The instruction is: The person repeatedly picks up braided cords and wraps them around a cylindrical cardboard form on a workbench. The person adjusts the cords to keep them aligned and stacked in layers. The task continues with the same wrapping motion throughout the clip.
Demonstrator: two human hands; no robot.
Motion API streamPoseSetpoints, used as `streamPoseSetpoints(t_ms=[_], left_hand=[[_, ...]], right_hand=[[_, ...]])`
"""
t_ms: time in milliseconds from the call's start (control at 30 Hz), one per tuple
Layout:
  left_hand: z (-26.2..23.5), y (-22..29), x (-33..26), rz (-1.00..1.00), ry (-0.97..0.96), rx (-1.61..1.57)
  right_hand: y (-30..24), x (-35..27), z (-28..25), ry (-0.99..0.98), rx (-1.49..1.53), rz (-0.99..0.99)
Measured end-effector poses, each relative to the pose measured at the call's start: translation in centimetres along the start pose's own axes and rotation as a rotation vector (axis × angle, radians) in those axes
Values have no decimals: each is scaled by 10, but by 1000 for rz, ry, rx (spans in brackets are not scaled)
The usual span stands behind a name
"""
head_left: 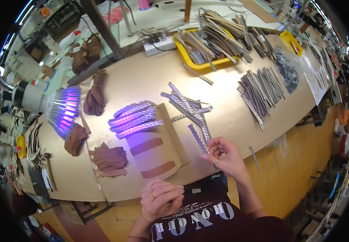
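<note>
My right hand [224, 158] is over the front edge of the table, its thumb and fingers pinched on the lower end of a grey patterned strip [197, 138]. Close to my shirt, my left hand [161, 198] is curled closed, and whatever its fingers may hold is hidden. Ahead of it stands a tan cardboard form [174, 139] with brown bands [147, 146] across it. Several silvery patterned strips [136, 120] lie side by side on its far part under violet light. A loose crossed heap of similar strips [187, 105] lies beyond my right hand.
A lamp [63, 111] glowing violet reaches in from the left. Brown strip bundles [109, 160] lie near the form. At the back is a yellow tray [190, 62] heaped with strips. A fanned row of grey strips [261, 92] lies to the right, near a plastic bag [286, 70].
</note>
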State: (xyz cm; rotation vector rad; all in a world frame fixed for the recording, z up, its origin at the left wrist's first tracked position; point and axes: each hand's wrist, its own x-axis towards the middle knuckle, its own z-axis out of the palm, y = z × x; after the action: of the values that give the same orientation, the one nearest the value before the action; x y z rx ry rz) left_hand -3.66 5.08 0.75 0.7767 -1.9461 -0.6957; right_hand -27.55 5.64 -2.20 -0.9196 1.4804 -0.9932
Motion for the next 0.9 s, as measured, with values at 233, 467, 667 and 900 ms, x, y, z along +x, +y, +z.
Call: streamPoseSetpoints(t_ms=[233,467,667,900], left_hand=[[-21,-8,5,-331,257,-226],[-47,-28,13,-486,471,-279],[-59,-50,19,-592,490,-447],[-63,-73,45,-609,533,-853]], right_hand=[[-60,17,32,-234,57,-261],[-92,55,79,-296,-91,-425],[-105,68,100,-301,-202,-477],[-112,68,108,-419,-48,-210]])
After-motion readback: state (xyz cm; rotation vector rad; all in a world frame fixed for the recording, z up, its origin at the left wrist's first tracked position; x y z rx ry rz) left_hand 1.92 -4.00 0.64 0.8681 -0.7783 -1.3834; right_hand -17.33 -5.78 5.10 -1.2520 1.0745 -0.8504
